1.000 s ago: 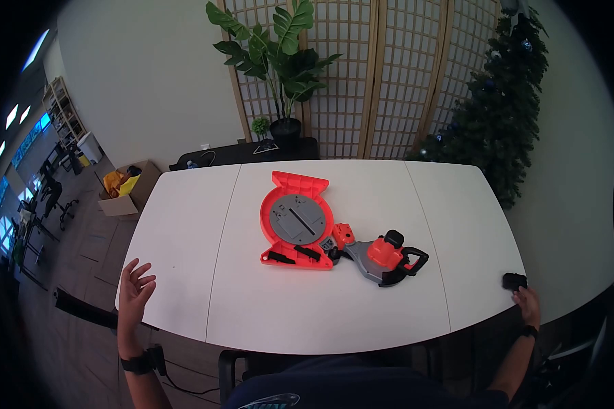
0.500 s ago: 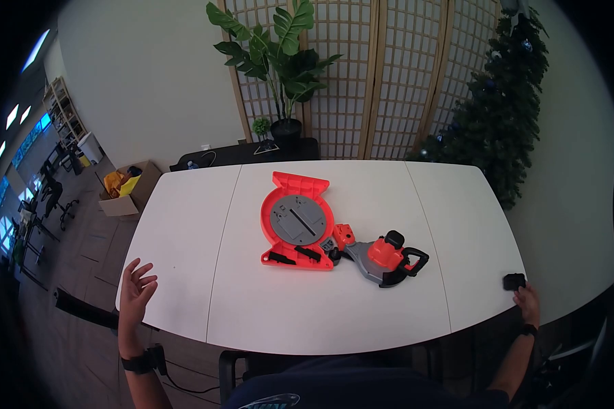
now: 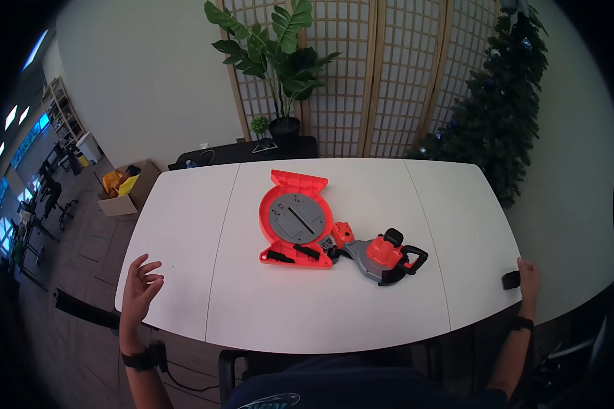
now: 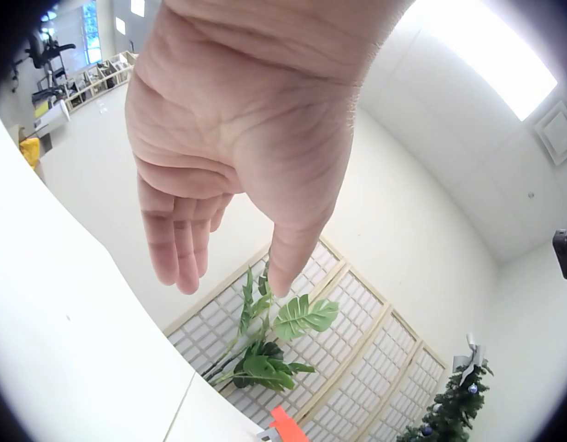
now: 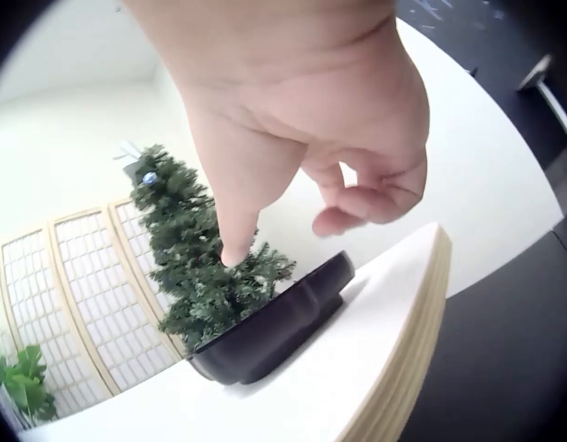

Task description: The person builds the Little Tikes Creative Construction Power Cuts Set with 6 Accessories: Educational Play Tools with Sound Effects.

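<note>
A red and grey miter saw (image 3: 385, 255) lies on the white table (image 3: 320, 307), its red base (image 3: 266, 225) with a grey round plate spread to the left and its black handle to the right. My left hand (image 3: 142, 290) hovers at the table's left edge, fingers relaxed and holding nothing. At the right edge, my right hand (image 3: 529, 286) hangs with loosely curled fingers and nothing in them. Just beside it sits a small black plastic piece (image 3: 512, 279); in the right wrist view the same black piece (image 5: 274, 331) lies on the tabletop below the thumb and fingers.
Behind the table stand a potted plant (image 3: 285, 126), a lattice screen (image 3: 396, 82) and a decorated Christmas tree (image 3: 488, 116). A cardboard box (image 3: 140, 194) with yellow and orange items is on the floor at left. A chair armrest (image 3: 226, 368) is at the front edge.
My right hand has moved forward along the table's right edge, past the black piece. The left hand has shifted slightly, its fingers bending a little toward the right. The saw stays put.
</note>
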Demonstrator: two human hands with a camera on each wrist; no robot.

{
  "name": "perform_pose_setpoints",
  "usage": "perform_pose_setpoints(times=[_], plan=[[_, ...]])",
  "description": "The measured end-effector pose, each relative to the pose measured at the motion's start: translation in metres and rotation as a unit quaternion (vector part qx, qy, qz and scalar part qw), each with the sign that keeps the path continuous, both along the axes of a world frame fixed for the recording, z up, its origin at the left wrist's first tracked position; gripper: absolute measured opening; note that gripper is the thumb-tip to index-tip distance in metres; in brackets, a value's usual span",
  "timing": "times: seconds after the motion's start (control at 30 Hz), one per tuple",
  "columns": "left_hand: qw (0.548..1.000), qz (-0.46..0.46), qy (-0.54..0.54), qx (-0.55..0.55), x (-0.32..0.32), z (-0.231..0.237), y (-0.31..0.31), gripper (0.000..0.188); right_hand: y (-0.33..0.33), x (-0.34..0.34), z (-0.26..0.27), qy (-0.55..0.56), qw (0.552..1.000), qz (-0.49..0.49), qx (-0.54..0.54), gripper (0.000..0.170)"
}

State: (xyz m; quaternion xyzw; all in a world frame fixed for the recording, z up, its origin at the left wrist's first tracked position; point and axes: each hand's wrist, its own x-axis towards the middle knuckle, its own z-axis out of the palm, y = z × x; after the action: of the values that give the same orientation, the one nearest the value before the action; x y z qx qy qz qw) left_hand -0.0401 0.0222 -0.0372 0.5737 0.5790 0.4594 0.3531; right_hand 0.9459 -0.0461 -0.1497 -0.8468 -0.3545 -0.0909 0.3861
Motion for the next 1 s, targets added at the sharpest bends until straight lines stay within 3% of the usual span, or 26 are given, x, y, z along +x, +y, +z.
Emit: perform_pose_setpoints(times=[0.07, 0.1, 0.17, 0.2, 0.27, 0.3, 0.37, 0.4, 0.47, 0.67, 1.0], plan=[[1.000, -0.004, 0.020, 0.001, 0.011, 0.007, 0.006, 0.065, 0.022, -0.032, 0.022, -0.063, 0.994, 0.093, -0.006, 0.049], [0.999, -0.008, 0.041, 0.001, 0.017, 0.010, 0.010, 0.062, 0.033, -0.058, 0.039, -0.062, 0.994, 0.093, -0.006, 0.049], [0.998, -0.008, 0.061, 0.009, 0.028, 0.017, 0.019, 0.059, 0.052, -0.122, 0.081, 0.033, 0.983, 0.181, -0.021, 0.043], [0.997, -0.008, 0.081, 0.018, 0.033, 0.021, 0.023, 0.057, 0.059, -0.146, 0.094, 0.034, 0.983, 0.180, -0.021, 0.043], [0.995, -0.024, 0.088, 0.027, 0.042, 0.026, 0.034, 0.054, 0.073, -0.189, 0.117, 0.063, 0.950, 0.306, -0.006, 0.041], [0.994, -0.039, 0.095, 0.036, 0.047, 0.029, 0.039, 0.052, 0.076, -0.210, 0.130, 0.063, 0.950, 0.306, -0.006, 0.041], [0.992, -0.056, 0.109, 0.037, 0.060, 0.036, 0.048, 0.051, 0.083, -0.248, 0.150, 0.093, 0.923, 0.360, -0.100, 0.043], [0.989, -0.073, 0.121, 0.036, 0.069, 0.040, 0.052, 0.051, 0.088, -0.261, 0.152, 0.093, 0.923, 0.361, -0.099, 0.043], [0.988, -0.084, 0.126, 0.023, 0.086, 0.046, 0.059, 0.053, 0.096, -0.282, 0.151, 0.053, 0.882, 0.452, -0.124, 0.046], [0.987, -0.116, 0.112, 0.012, 0.125, 0.043, 0.082, 0.061, 0.112, -0.339, 0.147, 0.031, 0.834, 0.540, -0.108, 0.053], [0.977, -0.166, 0.127, -0.032, 0.154, 0.016, 0.121, 0.061, 0.135, -0.359, 0.129, -0.034, 0.788, 0.577, -0.210, 0.088]])
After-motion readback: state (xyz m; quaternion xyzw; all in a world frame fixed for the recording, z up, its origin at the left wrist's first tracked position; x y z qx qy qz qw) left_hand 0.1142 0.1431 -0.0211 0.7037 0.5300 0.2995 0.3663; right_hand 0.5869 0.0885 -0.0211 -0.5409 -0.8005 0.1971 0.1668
